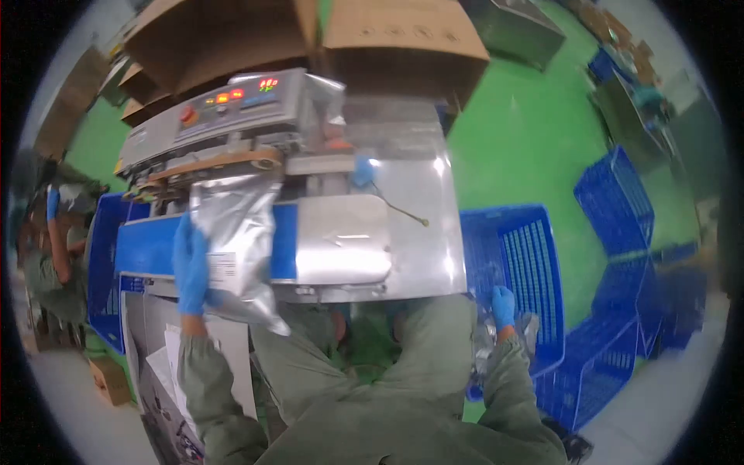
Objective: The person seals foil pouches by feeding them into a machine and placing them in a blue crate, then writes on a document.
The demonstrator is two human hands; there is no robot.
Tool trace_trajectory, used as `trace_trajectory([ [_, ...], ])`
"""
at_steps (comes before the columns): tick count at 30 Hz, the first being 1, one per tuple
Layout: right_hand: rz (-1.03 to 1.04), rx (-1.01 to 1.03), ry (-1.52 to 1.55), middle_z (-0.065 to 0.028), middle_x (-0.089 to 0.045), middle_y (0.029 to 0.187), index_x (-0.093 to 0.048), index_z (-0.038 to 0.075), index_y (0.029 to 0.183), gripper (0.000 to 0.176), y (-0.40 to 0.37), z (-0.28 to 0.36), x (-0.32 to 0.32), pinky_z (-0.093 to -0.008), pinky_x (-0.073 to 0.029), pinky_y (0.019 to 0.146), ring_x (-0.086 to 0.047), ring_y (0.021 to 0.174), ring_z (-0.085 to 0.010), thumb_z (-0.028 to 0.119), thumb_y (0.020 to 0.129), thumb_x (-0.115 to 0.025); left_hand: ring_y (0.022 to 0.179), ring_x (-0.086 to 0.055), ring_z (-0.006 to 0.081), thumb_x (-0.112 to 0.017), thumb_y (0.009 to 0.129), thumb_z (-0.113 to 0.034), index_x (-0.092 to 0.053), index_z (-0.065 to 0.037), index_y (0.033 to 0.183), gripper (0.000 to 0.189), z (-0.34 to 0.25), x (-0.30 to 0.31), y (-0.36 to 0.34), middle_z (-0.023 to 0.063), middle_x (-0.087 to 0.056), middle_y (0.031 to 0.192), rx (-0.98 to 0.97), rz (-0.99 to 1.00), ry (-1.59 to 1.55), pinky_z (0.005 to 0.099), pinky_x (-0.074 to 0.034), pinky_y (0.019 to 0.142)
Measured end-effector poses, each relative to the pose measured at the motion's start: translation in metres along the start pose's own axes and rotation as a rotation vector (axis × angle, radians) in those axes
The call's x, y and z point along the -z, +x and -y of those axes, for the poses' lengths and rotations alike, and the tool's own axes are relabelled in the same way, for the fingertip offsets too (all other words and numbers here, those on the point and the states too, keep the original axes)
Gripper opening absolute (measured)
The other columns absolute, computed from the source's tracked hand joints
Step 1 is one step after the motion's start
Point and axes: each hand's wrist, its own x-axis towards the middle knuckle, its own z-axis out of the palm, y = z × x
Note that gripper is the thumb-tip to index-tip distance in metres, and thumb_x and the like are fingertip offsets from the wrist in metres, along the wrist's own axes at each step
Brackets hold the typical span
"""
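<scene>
My left hand [191, 263], in a blue glove, is closed on the left edge of a silver foil bag [242, 232]. The bag has a white printed label and hangs in front of the blue conveyor belt [147, 246] of a sealing machine [217, 116]. Its upper edge is close to the machine's brown band. Over on the right, my blue-gloved right hand [503, 307] is down in a blue plastic basket [535, 256], fingers drawn together. Silver foil bags [484, 345] lie around that wrist; what the fingers hold, if anything, is hidden.
Cardboard boxes [403, 31] stand behind the machine. A bare metal plate [345, 240] continues the belt rightward. More blue baskets [616, 201] stand on the green floor at right. Papers [167, 360] lie in a tray at lower left. Another person [58, 256] works at far left.
</scene>
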Motion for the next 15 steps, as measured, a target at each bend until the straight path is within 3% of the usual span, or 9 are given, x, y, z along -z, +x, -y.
trace_trajectory([
  [3,-0.116,-0.070,-0.434,-0.0230,-0.064,0.084,-0.066,-0.001,0.088,0.030,-0.034,-0.063,0.026,-0.0446,-0.046,0.070,-0.061,0.078,-0.0380,0.026,0.083,-0.053,0.129,-0.038,0.0266,-0.040,0.099,-0.025,-0.038,0.004,0.136,0.048,0.023,0.028,-0.051,0.0188,-0.040,0.140,0.079,-0.007,0.283,0.0353,-0.028,0.107],
  [4,-0.185,-0.079,-0.407,-0.0245,-0.063,0.086,-0.065,0.000,0.091,0.030,-0.043,-0.071,0.028,-0.0469,-0.046,0.072,-0.060,0.081,-0.0406,0.027,0.082,-0.053,0.130,-0.036,0.0277,-0.039,0.100,-0.028,-0.036,0.004,0.137,0.050,0.003,0.031,-0.074,0.0195,-0.037,0.142,-0.012,0.002,0.155,0.0367,-0.027,0.108],
  [5,-0.254,-0.078,-0.379,-0.0261,-0.062,0.087,-0.065,0.001,0.094,0.031,-0.045,-0.074,0.025,-0.0492,-0.045,0.074,-0.059,0.084,-0.0431,0.028,0.081,-0.054,0.132,-0.034,0.0295,-0.038,0.100,-0.029,-0.032,0.005,0.139,0.052,0.043,0.043,-0.091,0.0210,-0.035,0.143,-0.011,-0.042,0.215,0.0380,-0.025,0.109],
  [7,-0.140,-0.168,-0.466,-0.0252,-0.063,0.095,-0.061,0.001,0.105,0.039,-0.045,-0.065,0.036,-0.0493,-0.046,0.076,-0.060,0.087,-0.0413,0.032,0.081,-0.057,0.133,-0.031,0.0324,-0.039,0.099,-0.031,-0.028,0.006,0.140,0.056,0.033,0.039,-0.132,0.0218,-0.033,0.144,-0.090,-0.097,0.419,0.0392,-0.024,0.110],
  [9,-0.223,-0.281,-0.592,-0.0233,-0.061,0.107,-0.057,0.002,0.114,0.050,-0.042,-0.062,0.030,-0.0494,-0.047,0.079,-0.059,0.094,-0.0401,0.038,0.079,-0.061,0.134,-0.029,0.0351,-0.040,0.098,-0.032,-0.026,0.006,0.140,0.058,0.026,0.021,-0.192,0.0234,-0.029,0.145,-0.128,-0.018,0.677,0.0404,-0.023,0.111],
  [10,-0.230,-0.302,-0.586,-0.0233,-0.061,0.107,-0.057,0.002,0.114,0.050,-0.036,-0.065,0.029,-0.0494,-0.047,0.079,-0.059,0.094,-0.0401,0.038,0.079,-0.061,0.136,-0.025,0.0374,-0.044,0.096,-0.032,-0.025,0.007,0.140,0.062,0.024,0.010,-0.217,0.0250,-0.026,0.146,-0.073,0.119,0.414,0.0415,-0.022,0.111],
  [11,-0.111,-0.274,-0.631,-0.0218,-0.061,0.109,-0.056,0.003,0.116,0.053,-0.034,-0.072,0.027,-0.0492,-0.047,0.079,-0.059,0.095,-0.0394,0.039,0.078,-0.063,0.137,-0.020,0.0393,-0.046,0.094,-0.032,-0.025,0.003,0.142,0.063,0.006,0.006,-0.239,0.0262,-0.023,0.147,0.063,0.464,0.711,0.0446,-0.020,0.111],
  [13,-0.027,-0.199,-0.781,-0.0186,-0.064,0.103,-0.061,0.004,0.108,0.055,-0.033,-0.072,0.010,-0.0496,-0.047,0.077,-0.061,0.093,-0.0367,0.044,0.072,-0.069,0.138,-0.018,0.0404,-0.048,0.092,-0.033,-0.030,-0.001,0.142,0.062,-0.079,-0.020,-0.259,0.0256,-0.023,0.148,-0.069,0.774,1.131,0.0475,-0.019,0.111],
  [15,0.096,-0.255,-0.884,-0.0174,-0.065,0.096,-0.064,0.004,0.098,0.047,-0.031,-0.062,0.006,-0.0474,-0.048,0.075,-0.063,0.090,-0.0354,0.044,0.073,-0.068,0.138,-0.018,0.0408,-0.048,0.092,-0.034,-0.032,-0.003,0.141,0.060,-0.046,-0.019,-0.272,0.0249,-0.023,0.148,-0.110,0.691,0.921,0.0486,-0.019,0.111],
])
